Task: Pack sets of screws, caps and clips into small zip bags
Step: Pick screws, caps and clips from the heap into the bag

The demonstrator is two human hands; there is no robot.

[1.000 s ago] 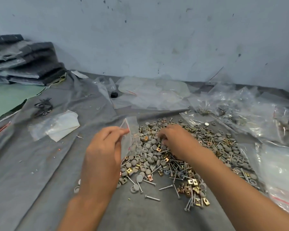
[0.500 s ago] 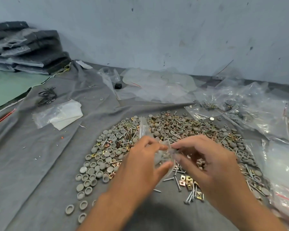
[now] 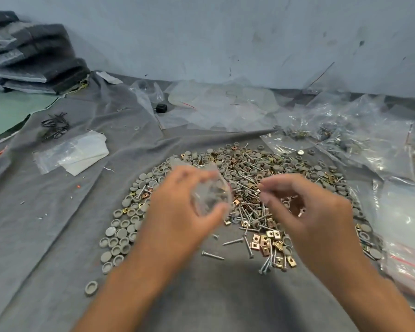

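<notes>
Left hand [image 3: 177, 212] holds a small zip bag [image 3: 211, 192] up over the pile, thumb under it and fingers curled over the top. The bag is clear and motion-blurred. I think there are a few grey caps inside but I can't count them, and I can't tell whether the mouth is open or sealed.

Right hand [image 3: 304, 212] is just beside the bag on its right, not touching it. The fingers are curled in, with thumb and forefinger close together near the bag's edge. I can't tell if they pinch a small part or nothing; too blurred.

Key relation: the bag lies to the left of my right fingertips, at about the same height. Its long axis looks to run roughly up and away from me, tilted right. The left hand owns the bag; the right is the free feeder.

The pile lies directly under both hands on the grey cloth [image 3: 58, 224]: screws [image 3: 249, 207] in the middle, brass clips [image 3: 266, 243] nearest me, grey caps [image 3: 120, 233] spread to the left.

My read: next is either another part into the bag or a seal. The right hand does either one.
</notes>
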